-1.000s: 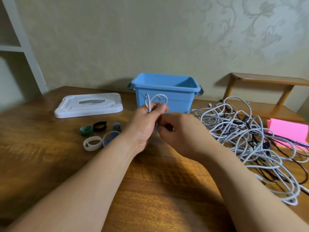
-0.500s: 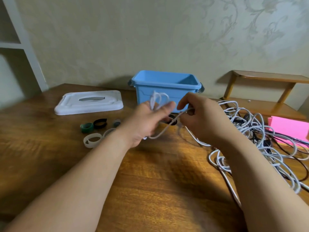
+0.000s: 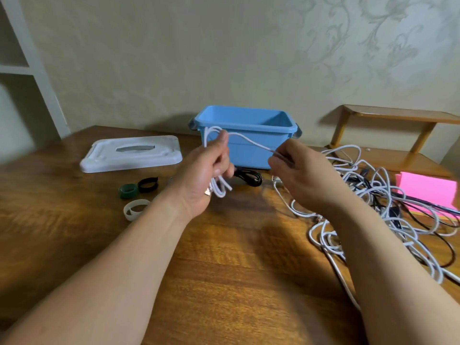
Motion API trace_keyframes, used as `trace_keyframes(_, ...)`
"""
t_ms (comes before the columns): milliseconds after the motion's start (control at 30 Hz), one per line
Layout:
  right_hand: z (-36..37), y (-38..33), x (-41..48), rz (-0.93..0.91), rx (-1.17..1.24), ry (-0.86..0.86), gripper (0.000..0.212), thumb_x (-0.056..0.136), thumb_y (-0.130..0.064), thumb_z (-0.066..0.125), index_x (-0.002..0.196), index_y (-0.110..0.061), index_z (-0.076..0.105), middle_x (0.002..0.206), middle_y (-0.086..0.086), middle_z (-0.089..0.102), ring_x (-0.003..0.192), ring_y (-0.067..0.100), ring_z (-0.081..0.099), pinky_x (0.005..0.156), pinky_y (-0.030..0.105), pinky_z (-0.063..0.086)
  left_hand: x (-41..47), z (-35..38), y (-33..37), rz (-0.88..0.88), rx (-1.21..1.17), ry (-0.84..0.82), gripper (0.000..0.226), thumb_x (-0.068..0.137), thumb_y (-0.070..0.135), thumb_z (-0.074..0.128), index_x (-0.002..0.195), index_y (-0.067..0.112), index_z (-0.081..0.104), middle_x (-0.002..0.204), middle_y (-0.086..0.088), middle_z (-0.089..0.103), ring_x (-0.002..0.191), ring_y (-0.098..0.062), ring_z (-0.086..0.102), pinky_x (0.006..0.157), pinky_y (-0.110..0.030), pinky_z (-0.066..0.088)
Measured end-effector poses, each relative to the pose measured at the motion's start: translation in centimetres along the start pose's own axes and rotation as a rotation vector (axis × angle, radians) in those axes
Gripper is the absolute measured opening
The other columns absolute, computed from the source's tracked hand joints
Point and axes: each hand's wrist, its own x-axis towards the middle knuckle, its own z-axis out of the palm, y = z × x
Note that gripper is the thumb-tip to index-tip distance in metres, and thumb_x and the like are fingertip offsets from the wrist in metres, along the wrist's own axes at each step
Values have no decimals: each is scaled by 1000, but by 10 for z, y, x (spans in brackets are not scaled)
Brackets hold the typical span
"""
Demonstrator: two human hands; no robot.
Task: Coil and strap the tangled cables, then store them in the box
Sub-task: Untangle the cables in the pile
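Observation:
My left hand (image 3: 204, 170) grips a small bundle of white cable loops (image 3: 219, 189) in front of the blue box (image 3: 249, 140). Loops stick out above and below the fist. A strand of the same white cable (image 3: 251, 141) runs from the top of the bundle to my right hand (image 3: 303, 175), which pinches it a short way to the right. The tangled pile of white and black cables (image 3: 373, 202) lies on the table to the right. Three strap rings, green (image 3: 128, 191), black (image 3: 148, 184) and white (image 3: 135, 209), lie left of my left hand.
The box's white lid (image 3: 132, 153) lies flat at the back left. A coiled black cable (image 3: 249, 176) rests just in front of the box. A pink pad (image 3: 428, 192) sits at the right edge under some cables. A wooden shelf (image 3: 398, 115) stands behind.
My right hand has moved away from the left, to the right and up, drawing out a length of white cable. The tangled pile shifted a little as the cable was pulled.

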Motion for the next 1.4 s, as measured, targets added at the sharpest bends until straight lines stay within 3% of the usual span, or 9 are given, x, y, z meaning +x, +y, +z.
trace_keyframes(167, 24, -14, -6, -109, -80, 35, 22, 108, -36, 55, 95, -22, 67, 79, -2, 71, 74, 27, 64, 67, 46, 54, -2, 20, -15, 22, 46, 52, 42, 103, 57, 58, 79, 24, 69, 60, 6, 50, 67, -16, 52, 78, -39, 57)
trace_keyframes(333, 38, -29, -13, -223, -152, -48, 16, 107, -34, 51, 104, -28, 65, 90, -1, 75, 82, 31, 69, 68, 45, 55, -3, 27, -19, -5, 43, 70, 30, 103, 47, 67, 117, 22, 76, 110, -1, 82, 112, -24, 75, 100, -50, 60)
trace_keyframes(467, 35, -34, -14, -204, -203, -65, 19, 105, -44, 56, 104, -25, 61, 91, 0, 73, 81, 29, 66, 67, 43, 52, 1, 25, -18, 5, 46, 230, 28, 109, 43, 57, 102, 19, 68, 94, -6, 79, 97, -25, 76, 96, -46, 59)
trace_keyframes(600, 23, -21, -9, -101, -257, -79, 28, 102, -52, 61, 91, -26, 61, 78, -4, 66, 75, 25, 62, 65, 40, 51, 10, 9, -3, -5, -431, 288, 31, 112, 36, 52, 89, 17, 56, 62, -1, 50, 58, -18, 59, 66, -35, 58)
trace_keyframes(733, 10, -11, -6, -72, -247, -102, 29, 92, -53, 76, 83, -27, 65, 74, -8, 66, 74, 17, 61, 63, 35, 50, 7, 3, -1, -16, -328, 216, 30, 113, 37, 52, 91, 17, 55, 60, 3, 33, 48, -11, 26, 45, -26, 23)
trace_keyframes(1000, -7, -5, -3, -178, -346, 108, 18, 84, -42, 81, 92, -28, 74, 78, -7, 75, 80, 26, 69, 84, 41, 50, -4, 5, -7, 90, 418, -22, 28, 102, 53, 65, 95, 26, 71, 76, 4, 66, 61, -7, 61, 68, -35, 46)
trace_keyframes(1167, 0, -12, -4, -128, -229, 13, 19, 81, -29, 77, 97, -30, 67, 76, -9, 67, 75, 20, 62, 68, 35, 39, -12, 23, -9, 26, 560, -372, 8, 100, 35, 74, 106, 31, 72, 80, 21, 75, 76, 5, 69, 69, -11, 48)
trace_keyframes(1267, -1, -8, -2, -109, -148, 26, 20, 80, -28, 79, 96, -29, 67, 74, -9, 67, 72, 15, 62, 65, 36, 48, -13, 23, -8, 32, 544, -365, 5, 103, 29, 70, 103, 34, 70, 69, 24, 68, 66, 11, 61, 64, -7, 42)
trace_keyframes(1400, -4, 1, 0, -181, -209, 182, 21, 86, -35, 83, 96, -21, 72, 84, -10, 71, 83, 19, 59, 86, 36, 43, -10, 17, -10, 30, 334, -97, 32, 103, 31, 68, 72, 28, 76, 68, 0, 61, 78, -15, 62, 86, -39, 49)
